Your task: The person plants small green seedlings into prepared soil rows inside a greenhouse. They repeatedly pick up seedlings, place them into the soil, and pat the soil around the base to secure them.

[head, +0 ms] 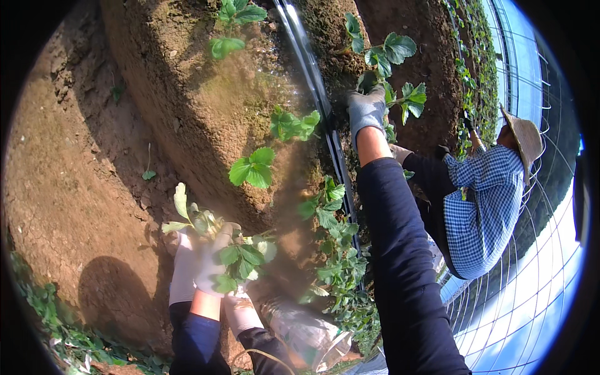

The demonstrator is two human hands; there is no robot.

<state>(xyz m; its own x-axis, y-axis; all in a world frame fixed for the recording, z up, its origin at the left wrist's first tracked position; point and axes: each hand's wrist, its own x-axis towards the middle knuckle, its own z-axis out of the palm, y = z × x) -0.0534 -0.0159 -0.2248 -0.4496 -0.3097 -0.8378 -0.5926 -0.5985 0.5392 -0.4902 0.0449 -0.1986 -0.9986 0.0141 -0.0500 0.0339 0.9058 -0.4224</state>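
My left hand [212, 260], in a pale glove, is closed around a bunch of leafy strawberry seedlings [241, 258], low and left of the middle; glare blurs its fingers. My right hand [368, 105], in a grey knitted glove, reaches to the far side of the soil bed, its fingertips among the leaves of a strawberry plant [398, 49]. Those fingertips are partly hidden, so its grip does not show. Black drip tape [323, 101] runs along the bed just left of this hand. Single strawberry plants [255, 168] stand in the soil between the two hands.
A raised soil bed [187, 93] crosses the view, with a furrow on its left. Dense strawberry plants [340, 253] line the near bed. A white plastic sack [304, 328] lies low in the middle. Boots [241, 309] stand below my left hand. A co-worker [487, 197] in a straw hat bends at right.
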